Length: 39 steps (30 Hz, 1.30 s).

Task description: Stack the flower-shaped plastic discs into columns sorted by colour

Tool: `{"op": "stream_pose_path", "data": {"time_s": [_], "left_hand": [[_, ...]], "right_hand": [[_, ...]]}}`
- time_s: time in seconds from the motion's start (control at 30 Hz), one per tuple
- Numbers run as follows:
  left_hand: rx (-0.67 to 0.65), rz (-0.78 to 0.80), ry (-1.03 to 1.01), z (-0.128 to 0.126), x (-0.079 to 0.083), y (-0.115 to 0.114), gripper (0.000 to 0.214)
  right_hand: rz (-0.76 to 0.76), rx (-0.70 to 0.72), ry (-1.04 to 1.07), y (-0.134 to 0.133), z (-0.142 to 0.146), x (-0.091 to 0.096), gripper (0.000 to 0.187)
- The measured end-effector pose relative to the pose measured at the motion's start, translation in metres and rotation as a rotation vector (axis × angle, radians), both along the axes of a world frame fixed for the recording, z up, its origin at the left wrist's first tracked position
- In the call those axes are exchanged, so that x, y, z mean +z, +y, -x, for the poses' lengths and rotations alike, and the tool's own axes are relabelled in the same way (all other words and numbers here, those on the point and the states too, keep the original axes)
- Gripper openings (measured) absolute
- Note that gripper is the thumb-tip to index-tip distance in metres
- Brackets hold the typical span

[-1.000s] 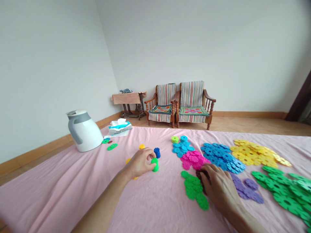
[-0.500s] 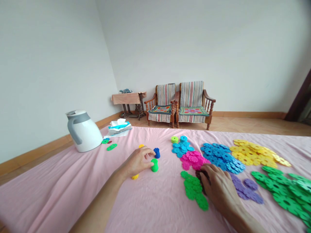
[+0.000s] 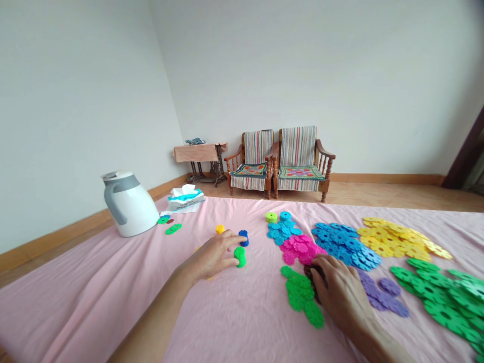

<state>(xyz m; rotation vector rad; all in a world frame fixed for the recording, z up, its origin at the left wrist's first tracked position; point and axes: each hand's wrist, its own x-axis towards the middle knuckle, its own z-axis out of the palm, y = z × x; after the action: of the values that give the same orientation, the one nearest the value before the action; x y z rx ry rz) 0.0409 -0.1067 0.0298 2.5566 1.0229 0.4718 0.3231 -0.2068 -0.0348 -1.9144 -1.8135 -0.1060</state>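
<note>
My left hand (image 3: pixel 216 254) is open over the pink cloth, fingers apart. Its forefinger reaches the small dark blue stack of discs (image 3: pixel 244 238), and the thumb tip is at the green stack (image 3: pixel 240 257). A yellow stack (image 3: pixel 220 229) stands just beyond this hand; other yellow bits are mostly hidden behind it. My right hand (image 3: pixel 340 287) is curled round brown notched discs (image 3: pixel 310 273), which it largely covers. Around it lie a light green pile (image 3: pixel 300 290), a pink pile (image 3: pixel 300 248) and a purple pile (image 3: pixel 381 295) of flower-shaped discs.
Blue (image 3: pixel 344 243), yellow (image 3: pixel 401 237) and dark green (image 3: pixel 446 297) disc piles spread to the right. Light blue discs (image 3: pixel 283 232) lie near a lime stack (image 3: pixel 271 217). A white jug (image 3: pixel 138 209) and tissue box (image 3: pixel 185 200) stand at left. Loose discs (image 3: pixel 174 229) lie beside them.
My left hand has shifted slightly, its forefinger stretching out further onto the dark blue stack. More of the yellow stack behind it shows. My right hand has stayed where it was.
</note>
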Motion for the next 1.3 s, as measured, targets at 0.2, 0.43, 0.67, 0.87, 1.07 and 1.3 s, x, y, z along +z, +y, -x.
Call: {"op": "stream_pose_path", "data": {"time_s": [0.2, 0.43, 0.67, 0.87, 1.07, 1.3], "left_hand": [[0.068, -0.081, -0.197, -0.02, 0.002, -0.009, 0.024], [-0.209, -0.085, -0.126, -0.076, -0.034, -0.047, 0.03], [-0.193, -0.18, -0.005, -0.098, -0.051, -0.05, 0.036], [-0.18, -0.081, -0.054, -0.093, -0.047, -0.044, 0.022], [-0.138, 0.037, -0.145, -0.083, -0.047, -0.042, 0.026], [0.091, 0.44, -0.549, -0.078, -0.05, -0.04, 0.024]], "right_hand": [[-0.023, -0.001, 0.004, 0.0, 0.0, 0.0, 0.023], [-0.055, 0.001, -0.007, 0.001, -0.001, -0.001, 0.022], [-0.052, 0.009, 0.003, 0.0, 0.001, 0.001, 0.022], [-0.07, 0.013, 0.005, 0.0, 0.002, 0.0, 0.022], [-0.062, 0.003, 0.021, 0.002, 0.0, -0.002, 0.022], [-0.178, 0.232, 0.062, -0.003, 0.015, -0.001, 0.027]]}}
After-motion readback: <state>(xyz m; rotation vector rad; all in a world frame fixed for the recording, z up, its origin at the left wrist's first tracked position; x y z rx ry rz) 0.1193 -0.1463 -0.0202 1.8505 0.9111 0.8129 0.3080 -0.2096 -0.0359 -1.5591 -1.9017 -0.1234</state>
